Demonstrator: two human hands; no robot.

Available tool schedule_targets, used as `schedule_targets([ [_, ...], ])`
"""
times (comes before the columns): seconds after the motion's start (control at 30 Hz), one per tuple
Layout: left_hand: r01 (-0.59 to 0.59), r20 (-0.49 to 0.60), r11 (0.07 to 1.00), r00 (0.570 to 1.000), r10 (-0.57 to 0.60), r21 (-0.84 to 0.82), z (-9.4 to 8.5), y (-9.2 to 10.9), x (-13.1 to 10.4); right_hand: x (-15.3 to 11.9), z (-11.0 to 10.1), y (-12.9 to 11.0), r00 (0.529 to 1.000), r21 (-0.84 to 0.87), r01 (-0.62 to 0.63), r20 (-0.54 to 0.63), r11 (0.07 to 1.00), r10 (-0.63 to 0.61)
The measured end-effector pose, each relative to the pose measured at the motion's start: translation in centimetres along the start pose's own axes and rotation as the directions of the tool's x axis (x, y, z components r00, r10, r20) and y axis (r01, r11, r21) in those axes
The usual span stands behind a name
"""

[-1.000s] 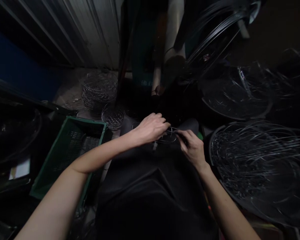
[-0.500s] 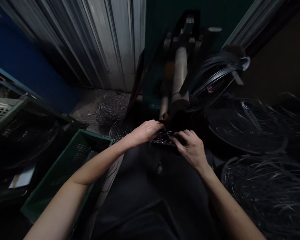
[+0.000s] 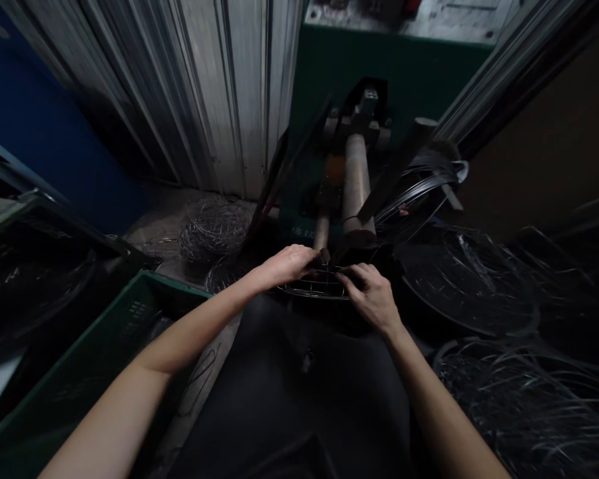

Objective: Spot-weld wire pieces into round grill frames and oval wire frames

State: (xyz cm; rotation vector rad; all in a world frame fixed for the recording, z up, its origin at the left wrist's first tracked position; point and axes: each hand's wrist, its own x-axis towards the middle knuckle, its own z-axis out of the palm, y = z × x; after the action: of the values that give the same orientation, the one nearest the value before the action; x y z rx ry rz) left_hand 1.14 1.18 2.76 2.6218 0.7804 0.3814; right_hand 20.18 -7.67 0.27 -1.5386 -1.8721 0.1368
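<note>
Both of the person's hands grip a thin, bright-metal wire frame with a curved outline (image 3: 314, 295), which lies between them, above the lap. The left hand (image 3: 292, 264) curls over its far left part, fingertips lost in shadow; the right hand (image 3: 372, 293) pinches the right part between thumb and fingers. The spread hold probably keeps the frame level and from turning. It sits close to the tip of a slim, brownish metal rod (image 3: 322, 231), just beyond the left fingers; contact cannot be told. A thick, pale-grey metal cylinder (image 3: 357, 176) ends just beyond the grip, probably limiting lift on that side.

Edges: the frame's near curve faces a smooth black apron (image 3: 279, 392), with some room on the person's side of the grip. Left of the grip, well apart, stands a green plastic crate (image 3: 104, 330); its rim runs beneath the left forearm. Right of the grip, a heap of loose grey wire (image 3: 534, 406) lies beyond the right forearm. Floor beneath the grip: too dark to read.
</note>
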Motion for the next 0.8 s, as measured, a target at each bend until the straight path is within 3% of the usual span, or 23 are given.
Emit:
schedule_targets([
  [0.13, -0.025, -0.038, 0.995, 0.999, 0.021, -0.094, -0.2, -0.4, 0.6, 0.8, -0.1, 0.6, 1.0, 0.009, -0.01, -0.002, 1.0, 0.01],
  [0.4, -0.027, 0.02, 0.987, 0.999, 0.03, -0.16, -0.3, -0.7, 1.1, 1.0, 0.1, 0.4, 0.998, 0.072, -0.054, -0.007, 0.996, 0.055],
  [0.5, -0.004, 0.043, 0.989, 0.999, 0.01, -0.15, -0.4, -0.7, 1.2, 0.0, -0.4, 1.2, 0.991, 0.103, -0.099, -0.079, 0.99, 0.108],
  [0.6, 0.001, 0.045, 0.992, 0.999, 0.004, -0.126, -0.5, -0.6, 1.5, -1.8, -0.9, 3.5, 0.966, 0.052, -0.195, -0.162, 0.979, 0.201],
  [0.7, -0.012, 0.039, 0.996, 0.999, 0.016, -0.091, -0.6, -1.0, 1.2, -3.6, -1.1, 5.4, 0.97, 0.061, -0.233, -0.054, 0.971, 0.236],
  [0.8, -0.019, 0.035, 0.998, 0.999, 0.021, -0.059, -1.1, -2.0, -0.2, -4.1, -0.9, 5.1, 0.984, 0.097, -0.176, 0.022, 0.98, 0.175],
])
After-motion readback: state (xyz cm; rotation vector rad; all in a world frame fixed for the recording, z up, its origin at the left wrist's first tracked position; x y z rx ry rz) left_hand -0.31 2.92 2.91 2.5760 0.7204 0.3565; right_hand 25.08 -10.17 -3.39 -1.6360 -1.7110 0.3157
